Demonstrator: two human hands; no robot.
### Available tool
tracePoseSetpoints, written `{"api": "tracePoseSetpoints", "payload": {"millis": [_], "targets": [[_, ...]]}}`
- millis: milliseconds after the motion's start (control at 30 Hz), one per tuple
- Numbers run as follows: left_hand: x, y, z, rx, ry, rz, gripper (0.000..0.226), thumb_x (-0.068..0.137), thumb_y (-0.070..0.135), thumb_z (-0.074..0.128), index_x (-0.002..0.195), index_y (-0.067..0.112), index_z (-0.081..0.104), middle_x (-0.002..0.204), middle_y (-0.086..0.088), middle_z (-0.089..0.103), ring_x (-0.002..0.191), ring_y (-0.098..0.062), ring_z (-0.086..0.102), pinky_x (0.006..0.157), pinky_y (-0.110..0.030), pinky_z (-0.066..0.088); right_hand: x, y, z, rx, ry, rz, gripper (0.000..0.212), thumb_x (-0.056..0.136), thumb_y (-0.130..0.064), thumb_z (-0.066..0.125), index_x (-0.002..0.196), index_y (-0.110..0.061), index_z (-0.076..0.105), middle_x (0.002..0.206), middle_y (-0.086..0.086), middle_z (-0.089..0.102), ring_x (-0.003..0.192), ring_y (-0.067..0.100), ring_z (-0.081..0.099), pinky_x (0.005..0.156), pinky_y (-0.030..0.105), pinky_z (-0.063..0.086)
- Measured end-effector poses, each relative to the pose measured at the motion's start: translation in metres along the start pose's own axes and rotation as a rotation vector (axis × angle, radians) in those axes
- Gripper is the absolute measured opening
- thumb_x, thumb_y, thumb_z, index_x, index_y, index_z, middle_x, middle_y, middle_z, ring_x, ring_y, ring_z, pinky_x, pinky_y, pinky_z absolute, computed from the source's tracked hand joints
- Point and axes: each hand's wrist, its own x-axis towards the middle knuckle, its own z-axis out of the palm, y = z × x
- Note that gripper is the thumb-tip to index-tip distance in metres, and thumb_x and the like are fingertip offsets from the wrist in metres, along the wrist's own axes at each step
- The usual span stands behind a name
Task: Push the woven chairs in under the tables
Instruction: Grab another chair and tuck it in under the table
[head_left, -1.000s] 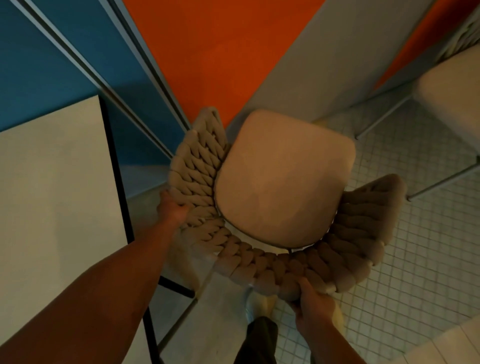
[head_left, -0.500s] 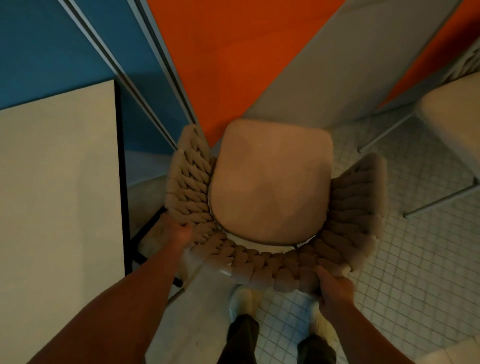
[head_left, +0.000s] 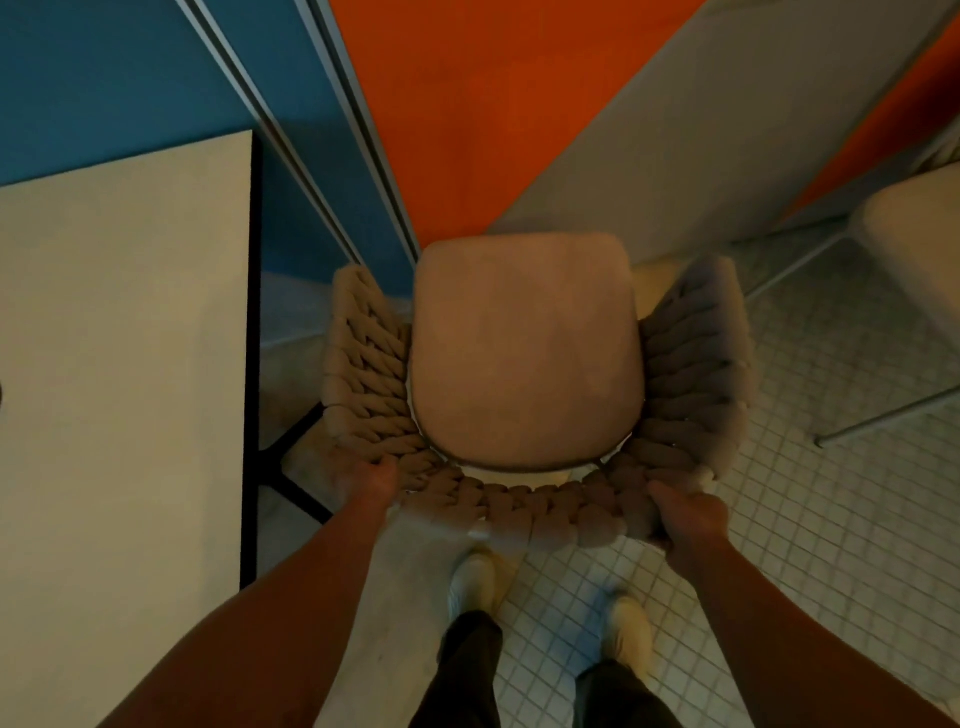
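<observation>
Head view: you are gripping the back of the beige rope-woven chair (head_left: 524, 353), fingers of left hand (head_left: 371, 475) and right hand (head_left: 685, 514) clamped on it, while it is standing just right of the cream black-edged table (head_left: 119, 364), not under it.

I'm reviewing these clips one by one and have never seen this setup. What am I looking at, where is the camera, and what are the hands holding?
There is no machine here, only a person working with bare hands. The view comes from a wide-angle camera worn on the head, looking forward and down, so you see the person's own arms and shoes. Below them stands a woven chair with a padded seat and a thick braided back. The left hand grips the back's left corner and the right hand grips its right corner. A pale table with a dark edge is on the left; the chair stands beside it, not under it. A second seat shows at the right, on the tiled floor.
</observation>
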Motion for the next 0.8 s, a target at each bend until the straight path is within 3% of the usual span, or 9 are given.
{"api": "tracePoseSetpoints", "payload": {"millis": [133,233,300,367,433,500,567,633,800], "targets": [[-0.032,0.005,-0.007,0.032,0.108,0.157,0.087,0.087,0.025,0.064,0.155,-0.007,0.019,0.152,-0.03,0.039,0.134,-0.045,0.045,0.105,-0.049,0.044,-0.019,0.001,0.004,-0.244,0.17,-0.231,0.048,0.08,-0.02,0.077,0.12,-0.002,0.058,0.118,0.021,0.064,0.101,0.038,0.063,0.088,0.047,0.054],[-0.045,-0.004,-0.014,0.333,0.203,0.586,0.07,0.091,0.019,0.063,0.151,0.0,0.033,0.153,-0.025,0.035,0.136,-0.041,0.039,0.109,-0.053,0.04,-0.046,0.019,0.007,-0.464,0.189,-0.608,0.07,0.086,-0.015,0.07,0.145,-0.005,0.034,0.148,0.018,0.04,0.136,0.033,0.041,0.103,0.04,0.043],[-0.038,-0.016,-0.014,0.557,0.151,0.913,0.049,0.092,0.032,0.051,0.13,0.003,0.059,0.136,-0.02,0.056,0.13,-0.039,0.051,0.107,-0.059,0.042,-0.051,0.038,0.011,-0.779,0.178,-0.871,0.066,0.087,-0.016,0.067,0.145,-0.002,0.04,0.157,0.019,0.03,0.149,0.032,0.019,0.116,0.044,0.026],[-0.03,-0.022,-0.012,0.735,0.081,1.101,0.049,0.089,0.046,0.044,0.106,0.012,0.075,0.115,-0.008,0.073,0.115,-0.029,0.066,0.106,-0.061,0.041,-0.047,0.05,0.018,-0.978,0.112,-1.141,0.034,0.086,-0.016,0.068,0.117,-0.002,0.065,0.137,0.02,0.054,0.141,0.039,0.036,0.119,0.048,0.022],[-0.028,-0.022,-0.009,0.874,-0.016,1.22,0.056,0.09,0.064,0.041,0.102,0.023,0.078,0.109,0.003,0.077,0.108,-0.02,0.07,0.108,-0.052,0.038,-0.05,0.047,0.027,-1.048,-0.024,-1.29,0.019,0.088,-0.027,0.06,0.085,-0.01,0.07,0.097,0.009,0.071,0.107,0.032,0.063,0.108,0.049,0.035],[-0.028,-0.016,-0.007,0.971,-0.155,1.254,0.079,0.086,0.086,0.021,0.124,0.037,0.07,0.126,0.009,0.071,0.121,-0.014,0.063,0.108,-0.043,0.03,-0.057,0.037,0.034,-1.178,-0.184,-1.328,0.035,0.09,-0.045,0.05,0.075,-0.018,0.068,0.074,-0.001,0.068,0.076,0.021,0.064,0.086,0.042,0.048],[-0.028,-0.01,-0.007,1.137,-0.271,1.149,0.111,0.064,0.101,-0.002,0.144,0.044,0.05,0.148,0.012,0.055,0.137,-0.012,0.048,0.11,-0.045,0.027,-0.056,0.027,0.041,-1.416,-0.33,-1.218,0.052,0.088,-0.068,0.039,0.087,-0.023,0.067,0.082,-0.003,0.067,0.08,0.019,0.062,0.074,0.034,0.049],[-0.032,-0.003,-0.005,1.23,-0.35,1.062,0.131,0.045,0.106,-0.007,0.151,0.044,0.038,0.156,0.012,0.044,0.143,-0.014,0.04,0.11,-0.051,0.027,-0.049,0.023,0.044,-1.562,-0.41,-1.166,0.071,0.078,-0.085,0.03,0.103,-0.028,0.064,0.097,-0.006,0.067,0.09,0.018,0.062,0.074,0.032,0.048],[-0.036,-0.007,0.0,1.196,-0.242,1.095,0.129,0.044,0.108,-0.003,0.147,0.044,0.042,0.151,0.014,0.05,0.137,-0.014,0.046,0.106,-0.047,0.032,-0.039,0.026,0.043,-1.456,-0.426,-1.402,0.074,0.07,-0.087,0.043,0.108,-0.028,0.067,0.095,-0.006,0.072,0.084,0.019,0.068,0.07,0.032,0.05]]}}
